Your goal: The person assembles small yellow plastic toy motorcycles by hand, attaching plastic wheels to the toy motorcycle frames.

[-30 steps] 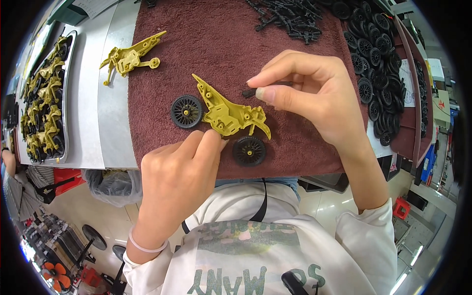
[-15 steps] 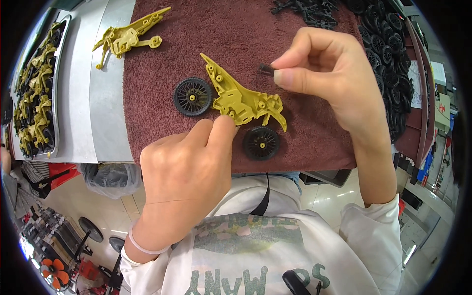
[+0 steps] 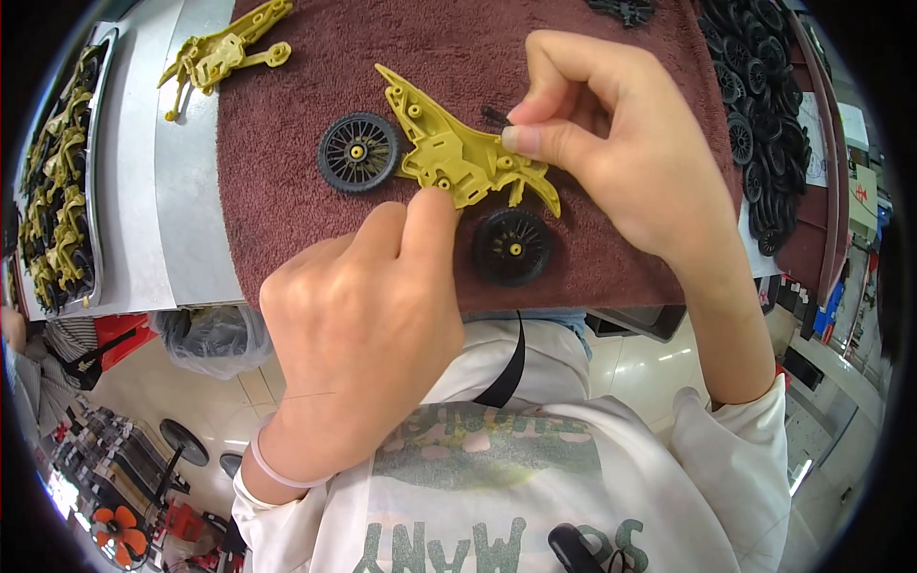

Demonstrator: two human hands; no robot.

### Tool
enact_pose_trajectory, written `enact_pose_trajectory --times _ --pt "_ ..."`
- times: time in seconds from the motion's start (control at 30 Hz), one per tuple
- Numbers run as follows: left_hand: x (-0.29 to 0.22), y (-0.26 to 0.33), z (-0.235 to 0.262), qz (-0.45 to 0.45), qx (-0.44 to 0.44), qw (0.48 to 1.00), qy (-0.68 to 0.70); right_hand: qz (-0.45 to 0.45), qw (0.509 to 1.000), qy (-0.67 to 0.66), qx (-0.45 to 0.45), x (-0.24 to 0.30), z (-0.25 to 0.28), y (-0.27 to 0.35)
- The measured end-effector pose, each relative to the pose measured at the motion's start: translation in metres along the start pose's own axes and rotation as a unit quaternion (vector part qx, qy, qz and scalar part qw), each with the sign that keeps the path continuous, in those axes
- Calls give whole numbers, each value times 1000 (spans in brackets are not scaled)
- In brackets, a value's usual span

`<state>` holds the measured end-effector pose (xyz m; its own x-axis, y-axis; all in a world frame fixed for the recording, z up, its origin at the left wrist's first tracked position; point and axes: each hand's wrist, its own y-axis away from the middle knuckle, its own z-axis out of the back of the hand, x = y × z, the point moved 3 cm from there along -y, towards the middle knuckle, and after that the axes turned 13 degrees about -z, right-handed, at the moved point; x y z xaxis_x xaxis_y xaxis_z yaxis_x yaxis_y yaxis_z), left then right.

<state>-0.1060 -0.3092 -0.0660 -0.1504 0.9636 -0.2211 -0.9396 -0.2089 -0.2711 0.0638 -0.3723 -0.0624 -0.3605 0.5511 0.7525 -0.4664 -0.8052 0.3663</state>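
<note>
A yellow-green toy motorcycle body half (image 3: 444, 148) lies on the brown towel with its hollow inner side up. One black spoked wheel (image 3: 359, 153) sits at its left end; another black wheel (image 3: 513, 247) is at its lower right. My left hand (image 3: 368, 320) is closed, its fingertips gripping the lower edge of the body. Above the body's right end, my right hand (image 3: 602, 134) pinches a small black plastic part (image 3: 495, 116) between thumb and forefinger. Most of that part is hidden by the fingertips.
A second yellow-green body half (image 3: 222, 57) rests at the upper left, across the towel's edge. Farther left is a tray (image 3: 103, 172) of yellow and black pieces. Black wheels (image 3: 759, 124) are heaped at the right, with small black parts (image 3: 621, 10) at the top.
My right hand has moved left with the small black part, closer to the body half. My left hand keeps its grip on the body. The whole view has shifted slightly.
</note>
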Motion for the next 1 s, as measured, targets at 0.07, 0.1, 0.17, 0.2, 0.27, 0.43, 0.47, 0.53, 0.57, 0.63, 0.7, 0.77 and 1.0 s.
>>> enact_pose_trajectory --times 0.07,0.1,0.17,0.2,0.27,0.43,0.47,0.53,0.57,0.63,0.7,0.77,1.0 --pt "2 2 -5 -10 -14 1000 -4 7 1000 -17 12 -7 5 -5" --pt "3 3 -6 -15 -25 1000 -10 16 999 -36 29 -10 5 -7" --pt "-3 3 -6 -8 -25 1000 -1 32 998 -54 23 -12 5 -10" --pt "-5 4 -5 4 -18 1000 10 43 996 -75 24 -10 4 -10" --pt "-10 6 -3 -2 -36 999 19 48 997 -55 35 -1 7 -14" --pt "-4 16 14 25 -40 989 141 87 995 48 7 37 26 -23" --pt "1 15 17 30 -49 985 165 95 994 47 7 47 30 -27" --pt "11 10 10 -59 -102 985 126 123 986 96 55 68 33 -34" --pt "13 9 9 -143 -147 974 93 254 958 131 29 74 29 -46" --pt "14 8 8 -138 -123 978 101 376 916 102 -90 75 -15 -82" --pt "9 4 7 -142 -90 976 135 412 896 143 -77 86 -33 -92" --pt "11 8 4 -135 -92 978 133 382 897 213 -55 99 -56 -97" --pt "13 8 -6 -145 -107 974 140 432 841 295 -137 104 -65 -95"
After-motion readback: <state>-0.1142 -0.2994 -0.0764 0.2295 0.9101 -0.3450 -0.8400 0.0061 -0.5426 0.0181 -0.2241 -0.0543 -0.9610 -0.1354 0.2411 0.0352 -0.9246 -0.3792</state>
